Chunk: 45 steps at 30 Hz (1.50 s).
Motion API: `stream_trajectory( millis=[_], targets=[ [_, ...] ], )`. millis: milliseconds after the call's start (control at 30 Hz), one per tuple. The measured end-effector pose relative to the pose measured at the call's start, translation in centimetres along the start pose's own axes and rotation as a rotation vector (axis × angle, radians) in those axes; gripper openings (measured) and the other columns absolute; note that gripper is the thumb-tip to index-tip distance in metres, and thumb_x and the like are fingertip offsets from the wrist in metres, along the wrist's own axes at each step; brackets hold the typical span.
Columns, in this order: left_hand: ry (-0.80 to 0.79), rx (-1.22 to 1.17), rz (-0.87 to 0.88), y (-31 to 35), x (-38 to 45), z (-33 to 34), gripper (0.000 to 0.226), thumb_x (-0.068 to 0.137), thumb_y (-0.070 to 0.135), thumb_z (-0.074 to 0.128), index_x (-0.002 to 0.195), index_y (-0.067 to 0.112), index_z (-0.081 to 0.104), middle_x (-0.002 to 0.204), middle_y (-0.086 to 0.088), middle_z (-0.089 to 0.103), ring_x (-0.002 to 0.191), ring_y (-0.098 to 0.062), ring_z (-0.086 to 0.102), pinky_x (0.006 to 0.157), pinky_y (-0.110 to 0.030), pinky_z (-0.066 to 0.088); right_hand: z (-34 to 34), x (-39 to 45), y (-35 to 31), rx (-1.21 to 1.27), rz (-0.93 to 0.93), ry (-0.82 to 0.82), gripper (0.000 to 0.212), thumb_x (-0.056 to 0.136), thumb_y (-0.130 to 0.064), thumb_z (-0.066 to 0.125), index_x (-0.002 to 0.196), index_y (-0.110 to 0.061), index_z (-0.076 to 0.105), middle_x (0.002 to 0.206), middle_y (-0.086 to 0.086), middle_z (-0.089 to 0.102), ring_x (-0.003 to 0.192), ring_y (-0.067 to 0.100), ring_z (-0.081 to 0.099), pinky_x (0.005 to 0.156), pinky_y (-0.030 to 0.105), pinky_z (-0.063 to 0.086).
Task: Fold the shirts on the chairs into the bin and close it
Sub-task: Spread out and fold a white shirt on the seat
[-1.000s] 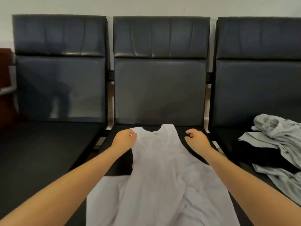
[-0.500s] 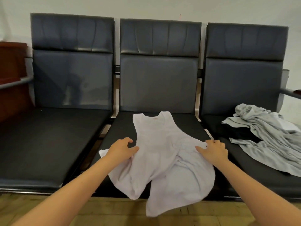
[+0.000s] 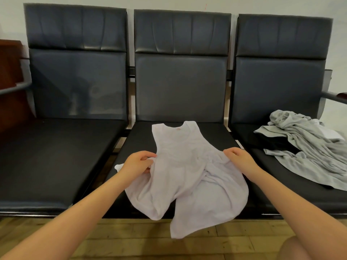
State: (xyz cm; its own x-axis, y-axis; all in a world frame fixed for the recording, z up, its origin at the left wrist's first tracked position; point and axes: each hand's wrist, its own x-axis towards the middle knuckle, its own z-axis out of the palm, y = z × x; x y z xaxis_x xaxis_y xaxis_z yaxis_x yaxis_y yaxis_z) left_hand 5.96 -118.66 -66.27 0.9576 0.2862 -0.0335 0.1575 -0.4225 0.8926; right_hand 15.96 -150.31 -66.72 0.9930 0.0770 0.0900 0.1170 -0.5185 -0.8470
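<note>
I am pinching the thin white sleeveless cotton shirt [image 3: 180, 166] at nine o'clock with my closed left hand [image 3: 138, 164] and at three o'clock with my curled right hand [image 3: 239, 159], spreading it for folding.

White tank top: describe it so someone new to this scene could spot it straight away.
Three dark chairs stand in a row against the wall; look at the middle chair. The white tank top lies on its seat, neck toward the backrest, hem hanging over the front edge, with the left hand and right hand gripping its sides. Unlike the crumpled grey shirts on the right chair, it is white and sleeveless.
</note>
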Motion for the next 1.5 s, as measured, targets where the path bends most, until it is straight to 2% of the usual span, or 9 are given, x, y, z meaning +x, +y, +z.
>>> stream_trajectory(
  millis=[200,433,567,733,900,1000,1167,1300,1500],
  targets=[
    [0.187,-0.44,-0.063,1.6,2.5,-1.4,0.033,0.094,0.001,0.051,0.119,0.016,0.065,0.112,-0.007,0.063,0.1,-0.021,0.064,0.079,-0.028,0.053,0.3,1.3,0.0,-0.148,-0.08,-0.07,0.02,0.093,-0.013,0.057,0.109,-0.012,0.068,0.105,0.001,0.066,0.098,0.016,0.06,0.071,0.017,0.043],
    [0.46,-0.592,-0.131,0.9,9.0,-5.7,0.036,0.092,0.001,0.055,0.124,0.017,0.063,0.125,-0.006,0.061,0.11,-0.022,0.06,0.092,-0.03,0.048,-0.3,4.2,-0.9,0.511,0.152,0.343,0.029,0.094,-0.003,0.054,0.121,-0.007,0.063,0.11,0.007,0.063,0.082,0.009,0.058,0.066,0.019,0.044],
    [0.517,-0.433,-0.253,-2.7,11.1,-6.3,0.038,0.089,0.002,0.058,0.123,0.018,0.064,0.126,-0.008,0.061,0.109,-0.025,0.06,0.096,-0.036,0.049,0.2,6.5,0.2,0.507,0.276,0.361,0.049,0.091,-0.004,0.059,0.139,-0.011,0.05,0.135,0.011,0.055,0.116,0.025,0.056,0.095,0.032,0.046],
    [0.421,-0.195,-0.198,-3.4,10.7,-5.6,0.047,0.091,0.012,0.058,0.137,0.017,0.05,0.136,-0.009,0.051,0.117,-0.027,0.053,0.09,-0.034,0.044,1.9,6.2,-0.3,0.125,0.193,0.103,0.066,0.09,-0.01,0.065,0.148,-0.018,0.035,0.136,0.01,0.05,0.119,0.028,0.054,0.091,0.034,0.046],
    [0.33,0.043,-0.097,-3.0,8.0,-5.1,0.051,0.096,0.019,0.054,0.144,0.013,0.039,0.134,-0.013,0.052,0.122,-0.029,0.05,0.096,-0.036,0.041,1.4,4.5,-0.7,-0.241,0.086,0.037,0.067,0.091,-0.019,0.065,0.149,-0.017,0.032,0.145,0.013,0.044,0.126,0.028,0.05,0.104,0.04,0.042],
    [0.273,0.125,-0.091,-2.7,5.7,-4.7,0.03,0.095,0.019,0.054,0.125,0.017,0.05,0.114,-0.008,0.059,0.107,-0.026,0.054,0.083,-0.033,0.044,0.4,2.5,-0.9,-0.225,0.118,0.007,0.068,0.09,-0.026,0.066,0.148,-0.017,0.033,0.14,0.013,0.049,0.123,0.028,0.051,0.099,0.037,0.043],
    [0.118,0.373,-0.136,-1.9,2.6,-4.1,0.052,0.097,0.033,0.052,0.144,0.016,0.039,0.141,-0.012,0.047,0.124,-0.028,0.049,0.095,-0.032,0.04,-0.8,-2.0,-1.8,-0.234,0.193,-0.238,0.059,0.087,-0.034,0.068,0.139,-0.018,0.043,0.099,0.003,0.06,0.075,0.016,0.057,0.056,0.023,0.043],
    [0.064,0.505,-0.067,-1.7,0.2,-2.9,0.044,0.097,0.039,0.049,0.137,0.021,0.049,0.141,-0.008,0.048,0.123,-0.025,0.05,0.093,-0.029,0.04,-0.4,-5.1,-1.7,-0.256,0.061,-0.311,0.048,0.085,-0.029,0.07,0.129,-0.018,0.055,0.106,-0.002,0.058,0.098,0.016,0.058,0.081,0.026,0.047],
    [0.079,0.693,0.158,-2.2,-2.0,-1.9,0.044,0.095,0.034,0.053,0.136,0.019,0.053,0.133,-0.007,0.055,0.119,-0.025,0.051,0.098,-0.036,0.044,1.8,-6.8,-1.0,-0.177,-0.225,-0.049,0.024,0.094,-0.014,0.056,0.115,-0.017,0.066,0.099,-0.007,0.064,0.086,0.005,0.055,0.068,0.008,0.037]
  ],
)
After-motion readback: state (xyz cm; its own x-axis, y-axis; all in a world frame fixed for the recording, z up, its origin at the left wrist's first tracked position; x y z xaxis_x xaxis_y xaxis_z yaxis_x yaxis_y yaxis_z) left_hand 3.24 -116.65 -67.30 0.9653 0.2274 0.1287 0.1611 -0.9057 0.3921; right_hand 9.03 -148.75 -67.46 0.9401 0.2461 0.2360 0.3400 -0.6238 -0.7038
